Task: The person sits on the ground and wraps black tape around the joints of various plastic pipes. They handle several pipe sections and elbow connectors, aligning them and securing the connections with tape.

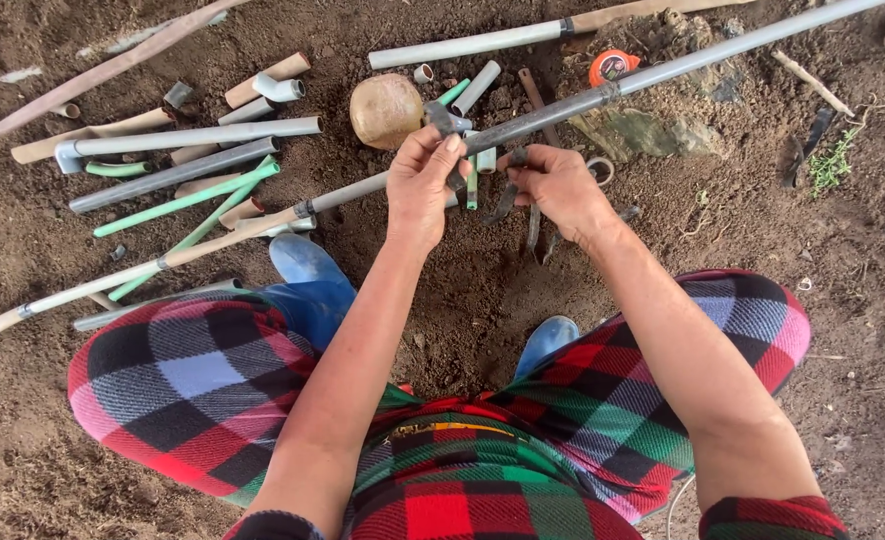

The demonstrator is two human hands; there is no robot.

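Observation:
I squat on bare soil in red, green and blue plaid trousers and blue rubber boots (307, 270). A long grey pipe (662, 72) runs diagonally from the upper right down to the lower left, passing just above my hands. My left hand (424, 185) grips a small dark metal clamp at the pipe, its end sticking up above my fingers. My right hand (554, 185) is closed on another dark metal piece just under the pipe, beside the left hand. Dark pliers or scissors (537, 225) lie on the ground below my right hand.
Several cut pipe pieces, grey (197, 137), green (187, 200) and tan (92, 133), lie scattered at the left. A round stone (386, 108) sits beyond my left hand. An orange tape measure (610, 66) rests near the pipe. A white pipe (467, 45) lies at the top.

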